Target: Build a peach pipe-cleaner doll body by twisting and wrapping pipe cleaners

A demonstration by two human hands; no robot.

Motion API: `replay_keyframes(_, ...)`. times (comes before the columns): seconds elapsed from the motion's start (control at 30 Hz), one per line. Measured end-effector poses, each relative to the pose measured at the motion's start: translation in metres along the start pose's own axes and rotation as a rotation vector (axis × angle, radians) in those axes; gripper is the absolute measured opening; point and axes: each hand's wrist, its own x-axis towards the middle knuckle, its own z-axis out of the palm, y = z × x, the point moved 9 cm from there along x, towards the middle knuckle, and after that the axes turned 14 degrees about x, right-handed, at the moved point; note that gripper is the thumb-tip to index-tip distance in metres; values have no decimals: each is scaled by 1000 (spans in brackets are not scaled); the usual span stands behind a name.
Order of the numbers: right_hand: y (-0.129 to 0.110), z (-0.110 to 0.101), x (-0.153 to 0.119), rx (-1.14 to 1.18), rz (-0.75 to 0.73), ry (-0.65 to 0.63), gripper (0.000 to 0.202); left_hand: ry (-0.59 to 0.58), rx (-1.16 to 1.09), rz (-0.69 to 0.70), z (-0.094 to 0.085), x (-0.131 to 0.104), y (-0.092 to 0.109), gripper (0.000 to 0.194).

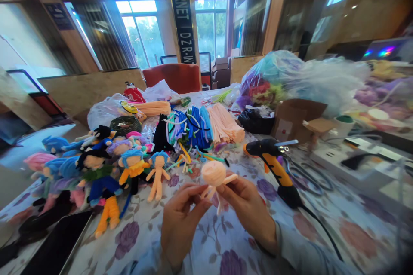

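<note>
Peach-coloured and fuzzy, the small doll is up above the flowered tablecloth, the left hand pinching one of its limbs, the right hand pinching it just below the head, with the glue gun lying off to the right.

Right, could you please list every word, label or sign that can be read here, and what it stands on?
"INTERNET DZR·IN": runs down the dark upright strip, cut off at the bottom.
Blue sign on the wall at left: too blurred to read.
Label on the cardboard box: too small.
</note>
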Motion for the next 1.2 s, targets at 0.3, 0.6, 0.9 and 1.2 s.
replay_keyframes(0.3,3,2,-1,16,14,2,26,71,-18,-73,-5,3,-3,6)
replay_keyframes(0.6,8,1,-1,51,40,11,28,78,7,-62,-9,2,-2,4)
replay_keyframes(0.9,13,1,-3,112,91,13,27,28,3,-90,-4,4,-4,14)
replay_keyframes(1.2,15,-2,-2,185,141,80,29,-64,-135,-174,11,0,-13,17)
